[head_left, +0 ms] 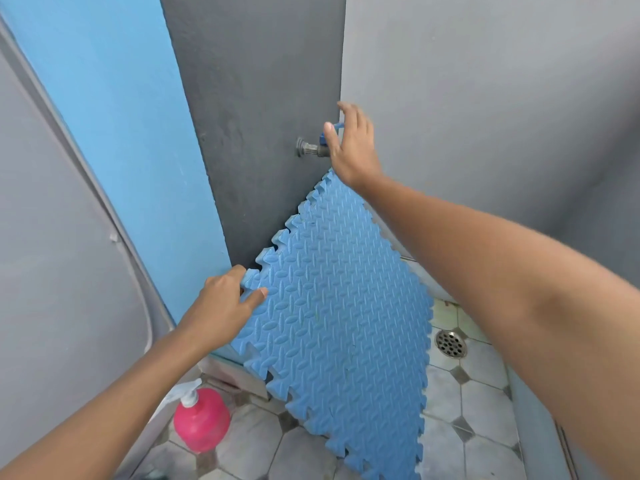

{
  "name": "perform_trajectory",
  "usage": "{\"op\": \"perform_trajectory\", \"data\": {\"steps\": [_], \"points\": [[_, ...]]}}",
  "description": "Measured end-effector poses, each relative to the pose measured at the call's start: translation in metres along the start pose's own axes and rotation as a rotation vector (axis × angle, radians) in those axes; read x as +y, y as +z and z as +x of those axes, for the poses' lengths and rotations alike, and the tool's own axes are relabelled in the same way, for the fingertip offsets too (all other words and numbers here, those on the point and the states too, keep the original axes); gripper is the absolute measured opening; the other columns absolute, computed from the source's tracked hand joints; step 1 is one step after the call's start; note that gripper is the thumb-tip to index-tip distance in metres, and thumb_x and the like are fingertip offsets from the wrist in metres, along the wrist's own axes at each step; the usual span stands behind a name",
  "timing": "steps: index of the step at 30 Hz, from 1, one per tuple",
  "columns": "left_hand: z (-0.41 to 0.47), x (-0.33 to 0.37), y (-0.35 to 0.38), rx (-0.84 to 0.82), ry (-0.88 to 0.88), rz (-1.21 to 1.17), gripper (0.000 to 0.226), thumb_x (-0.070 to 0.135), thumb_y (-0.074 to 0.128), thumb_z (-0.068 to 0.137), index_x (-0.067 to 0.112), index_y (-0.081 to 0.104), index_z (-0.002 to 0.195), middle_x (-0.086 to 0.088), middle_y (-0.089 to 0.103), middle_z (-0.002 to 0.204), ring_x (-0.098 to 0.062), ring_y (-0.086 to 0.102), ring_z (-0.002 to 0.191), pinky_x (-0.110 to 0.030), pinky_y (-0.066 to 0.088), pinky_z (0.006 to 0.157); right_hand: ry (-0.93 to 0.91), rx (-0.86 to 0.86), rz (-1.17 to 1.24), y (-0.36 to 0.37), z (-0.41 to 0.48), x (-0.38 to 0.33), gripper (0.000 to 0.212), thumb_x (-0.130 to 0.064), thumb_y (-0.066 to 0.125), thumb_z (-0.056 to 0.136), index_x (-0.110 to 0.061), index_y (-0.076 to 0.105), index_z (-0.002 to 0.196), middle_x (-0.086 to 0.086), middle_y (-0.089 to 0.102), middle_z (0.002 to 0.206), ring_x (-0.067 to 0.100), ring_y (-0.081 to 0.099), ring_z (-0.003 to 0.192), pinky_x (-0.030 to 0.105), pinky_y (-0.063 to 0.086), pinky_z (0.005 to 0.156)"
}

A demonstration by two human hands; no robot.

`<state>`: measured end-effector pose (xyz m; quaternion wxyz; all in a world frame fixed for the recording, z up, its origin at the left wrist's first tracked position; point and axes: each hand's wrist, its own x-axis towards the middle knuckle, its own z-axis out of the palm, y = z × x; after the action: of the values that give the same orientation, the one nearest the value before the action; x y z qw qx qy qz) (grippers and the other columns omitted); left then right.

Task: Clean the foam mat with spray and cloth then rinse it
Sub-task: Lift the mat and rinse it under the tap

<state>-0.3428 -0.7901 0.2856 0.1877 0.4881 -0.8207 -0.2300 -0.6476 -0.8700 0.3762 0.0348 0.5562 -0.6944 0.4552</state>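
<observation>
The blue foam mat stands tilted in the middle of the frame, its upper edge leaning on the dark grey wall and its lower part down on the tiled floor. The left hand pinches its jagged left edge between thumb and fingers. At upper centre the right hand holds the blue handle of the wall tap between thumb and fingers, and a pink spray bottle sits lower left.

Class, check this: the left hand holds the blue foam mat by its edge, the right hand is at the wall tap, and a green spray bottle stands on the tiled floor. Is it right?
Not quite. The spray bottle is pink, not green, as the head view shows. The left hand does hold the foam mat, and the right hand is at the tap.
</observation>
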Motion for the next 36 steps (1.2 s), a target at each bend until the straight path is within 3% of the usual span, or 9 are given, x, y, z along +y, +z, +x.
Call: {"op": "perform_trajectory", "data": {"steps": [3,5,9,15,20,25,36], "points": [[0.001,-0.001,0.001,-0.008,0.008,0.005,0.037,0.044,0.06,0.094,0.01,0.046,0.084,-0.014,0.058,0.07,-0.021,0.045,0.055,-0.038,0.043,0.055,-0.102,-0.237,-0.247,-0.006,0.04,0.006,0.058,-0.05,0.024,0.108,-0.01,0.055,0.137,0.011,0.053,0.144,0.031,0.038,0.142,0.043,0.028,0.119],[0.002,-0.002,0.002,-0.013,0.01,0.003,0.039,0.044,0.059,0.094,0.013,0.042,0.079,-0.011,0.053,0.065,-0.02,0.042,0.054,-0.035,0.039,0.052,-0.199,-0.308,-0.409,-0.005,0.042,0.012,0.049,-0.033,0.022,0.114,-0.003,0.058,0.129,0.02,0.058,0.128,0.038,0.046,0.129,0.043,0.029,0.113],[0.002,-0.004,0.003,0.001,0.008,-0.007,0.043,0.046,0.06,0.093,0.011,0.04,0.077,-0.014,0.055,0.068,-0.023,0.043,0.057,-0.035,0.039,0.053,-0.29,-0.175,-0.513,0.013,0.041,0.015,0.043,-0.013,0.019,0.112,0.002,0.048,0.141,0.023,0.057,0.117,0.044,0.051,0.111,0.053,0.035,0.104],[0.001,-0.002,0.004,0.018,0.033,0.001,0.043,0.043,0.06,0.094,0.011,0.038,0.075,-0.007,0.048,0.063,-0.018,0.034,0.05,-0.032,0.032,0.051,-0.146,-0.001,-0.508,0.025,0.04,0.019,0.051,-0.044,0.02,0.111,-0.01,0.058,0.11,0.008,0.06,0.111,0.037,0.048,0.112,0.045,0.048,0.086],[0.001,-0.005,0.004,0.027,0.057,0.007,0.043,0.044,0.06,0.093,0.012,0.037,0.074,-0.009,0.048,0.062,-0.02,0.037,0.054,-0.033,0.032,0.052,-0.111,0.069,-0.587,0.031,0.038,0.019,0.07,-0.053,0.004,0.103,-0.011,0.06,0.109,0.004,0.06,0.105,0.034,0.047,0.108,0.038,0.041,0.08],[0.001,-0.005,0.005,0.026,0.081,0.009,0.042,0.043,0.059,0.094,0.012,0.038,0.074,-0.002,0.042,0.058,-0.018,0.038,0.053,-0.031,0.03,0.05,-0.089,0.144,-0.582,0.032,0.037,0.016,0.054,-0.049,0.022,0.109,-0.01,0.058,0.099,0.006,0.062,0.106,0.035,0.048,0.111,0.042,0.044,0.083],[0.002,-0.009,0.005,0.016,0.104,0.007,0.042,0.043,0.058,0.094,0.013,0.037,0.074,-0.003,0.041,0.058,-0.018,0.037,0.056,-0.033,0.03,0.051,-0.072,0.174,-0.591,0.035,0.036,0.016,0.055,-0.051,0.022,0.109,-0.011,0.057,0.097,0.007,0.061,0.105,0.035,0.048,0.113,0.04,0.04,0.081]]}}
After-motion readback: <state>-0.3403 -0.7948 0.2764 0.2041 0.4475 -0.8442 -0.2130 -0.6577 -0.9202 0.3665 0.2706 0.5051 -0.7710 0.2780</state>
